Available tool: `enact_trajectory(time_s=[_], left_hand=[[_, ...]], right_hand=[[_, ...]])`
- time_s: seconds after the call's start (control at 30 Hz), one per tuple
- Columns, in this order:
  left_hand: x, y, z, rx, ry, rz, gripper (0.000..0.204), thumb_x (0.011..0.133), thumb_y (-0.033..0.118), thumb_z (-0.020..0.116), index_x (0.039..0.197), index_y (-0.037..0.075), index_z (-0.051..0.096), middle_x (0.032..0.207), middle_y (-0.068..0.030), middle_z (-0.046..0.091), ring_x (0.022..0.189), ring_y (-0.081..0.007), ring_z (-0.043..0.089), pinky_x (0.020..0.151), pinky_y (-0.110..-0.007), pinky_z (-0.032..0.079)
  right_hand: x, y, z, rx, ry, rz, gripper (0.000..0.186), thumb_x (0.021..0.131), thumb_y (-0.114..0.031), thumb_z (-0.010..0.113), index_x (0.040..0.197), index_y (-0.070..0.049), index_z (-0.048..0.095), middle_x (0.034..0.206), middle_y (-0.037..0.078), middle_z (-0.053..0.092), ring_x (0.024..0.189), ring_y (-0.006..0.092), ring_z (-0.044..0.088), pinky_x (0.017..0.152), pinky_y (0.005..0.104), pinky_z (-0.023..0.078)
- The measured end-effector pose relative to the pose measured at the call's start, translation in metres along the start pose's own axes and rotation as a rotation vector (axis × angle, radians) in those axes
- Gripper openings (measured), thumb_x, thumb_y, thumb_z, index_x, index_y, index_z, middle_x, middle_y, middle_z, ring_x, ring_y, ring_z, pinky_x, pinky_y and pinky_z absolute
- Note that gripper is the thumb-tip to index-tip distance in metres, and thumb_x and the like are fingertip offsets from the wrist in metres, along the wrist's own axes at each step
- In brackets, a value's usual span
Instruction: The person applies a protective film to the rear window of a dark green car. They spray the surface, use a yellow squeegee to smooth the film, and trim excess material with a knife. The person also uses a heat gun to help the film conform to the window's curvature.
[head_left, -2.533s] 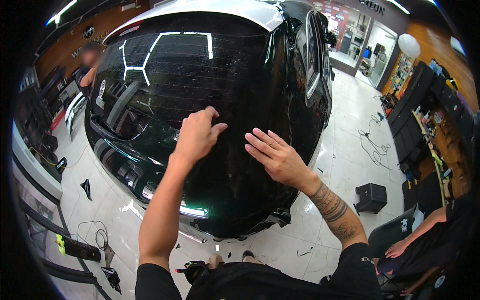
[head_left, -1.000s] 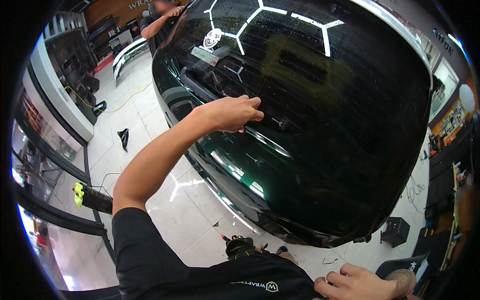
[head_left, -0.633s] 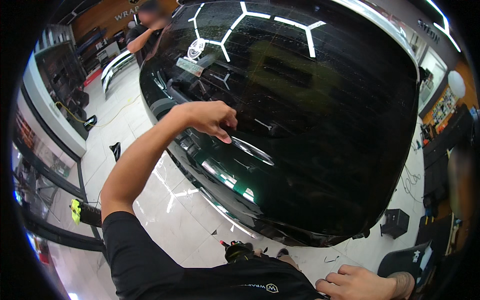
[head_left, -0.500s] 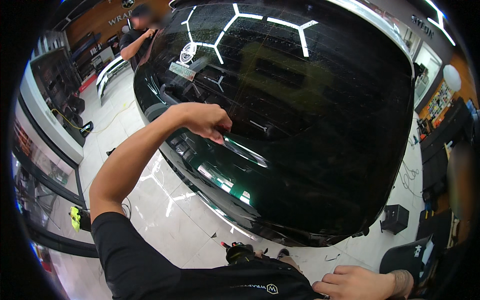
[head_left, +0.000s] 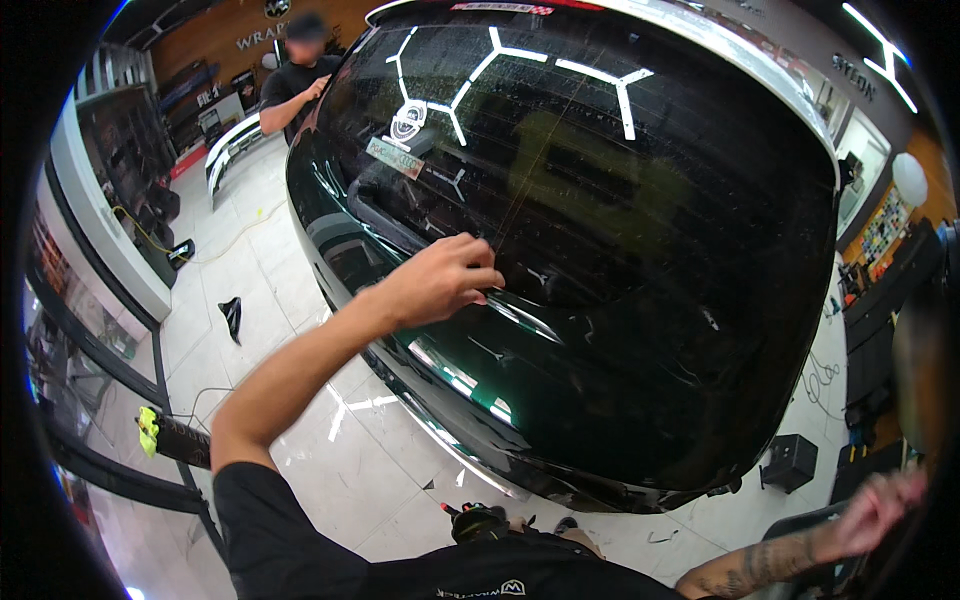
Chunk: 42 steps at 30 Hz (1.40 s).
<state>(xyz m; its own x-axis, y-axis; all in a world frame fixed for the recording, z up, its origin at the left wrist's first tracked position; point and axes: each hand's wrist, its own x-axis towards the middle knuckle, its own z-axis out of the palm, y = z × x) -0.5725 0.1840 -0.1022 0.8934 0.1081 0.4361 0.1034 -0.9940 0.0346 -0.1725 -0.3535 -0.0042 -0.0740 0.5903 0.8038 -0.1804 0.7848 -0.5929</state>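
The tailgate (head_left: pixel 610 390) is dark green, its black window (head_left: pixel 600 200) patterned with angular white reflections (head_left: pixel 521 53).

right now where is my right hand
In the head view, your right hand is at the lower right, apart from the car, below and right of the black box.

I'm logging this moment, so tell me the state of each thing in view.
Bare left hand: fingers curled at the glossy dark green car; grip unclear.
Bare right hand: off the car, motion-blurred.
Dark glass rear window: speckled, reflecting light.
White ceiling strip lights: lit.
Boxy black case: on pale tiled floor.
White curved car part: detached.
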Motion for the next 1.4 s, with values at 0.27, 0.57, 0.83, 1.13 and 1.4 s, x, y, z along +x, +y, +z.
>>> enact_trajectory(time_s=[0.27,0.57,0.83,1.13,1.4], left_hand=[[-0.015,0.020,0.002,-0.053,0.010,-0.210,0.033,0.084,0.006,0.074,0.116,0.006,0.066,0.115,-0.0119,0.061,0.114,-0.0318,0.056,0.100,-0.043,0.046],[-0.007,-0.009,-0.023,-0.097,-0.274,-0.265,0.049,0.073,-0.010,0.061,0.119,0.008,0.059,0.117,-0.0117,0.056,0.118,-0.0323,0.052,0.103,-0.047,0.043],[0.011,-0.024,-0.027,-0.218,-0.403,-0.301,0.039,0.068,0.012,0.066,0.105,0.003,0.064,0.100,-0.0134,0.054,0.104,-0.0323,0.055,0.092,-0.042,0.048],[0.014,-0.029,-0.027,-0.258,-0.380,-0.264,0.040,0.072,0.033,0.071,0.093,0.000,0.060,0.094,-0.0140,0.050,0.092,-0.0319,0.056,0.081,-0.042,0.047],[0.008,-0.029,-0.021,-0.270,-0.315,-0.306,0.046,0.083,0.042,0.071,0.094,-0.001,0.060,0.091,-0.0147,0.061,0.090,-0.0321,0.060,0.079,-0.042,0.049]], right_hand=[[0.101,0.342,0.095,-0.605,0.144,0.191,0.016,0.077,0.000,0.062,0.088,-0.006,0.051,0.096,0.014,0.054,0.087,0.0239,0.055,0.073,0.0381,0.046],[0.128,0.409,0.138,-1.485,-0.223,0.027,0.006,0.083,-0.009,0.056,0.081,-0.004,0.058,0.094,0.015,0.060,0.087,0.0283,0.057,0.086,0.0434,0.043],[0.117,0.404,0.138,-1.623,-0.278,-0.073,0.008,0.084,-0.013,0.057,0.078,-0.010,0.060,0.088,0.008,0.062,0.086,0.0206,0.060,0.093,0.0410,0.038],[0.114,0.379,0.145,-1.538,-0.277,0.061,0.010,0.084,-0.012,0.059,0.081,-0.004,0.064,0.115,0.017,0.065,0.112,0.0267,0.060,0.100,0.0539,0.033],[0.115,0.377,0.117,-1.550,-0.364,0.088,0.002,0.078,-0.006,0.059,0.078,-0.004,0.059,0.102,0.012,0.066,0.093,0.0259,0.062,0.093,0.0444,0.043]])
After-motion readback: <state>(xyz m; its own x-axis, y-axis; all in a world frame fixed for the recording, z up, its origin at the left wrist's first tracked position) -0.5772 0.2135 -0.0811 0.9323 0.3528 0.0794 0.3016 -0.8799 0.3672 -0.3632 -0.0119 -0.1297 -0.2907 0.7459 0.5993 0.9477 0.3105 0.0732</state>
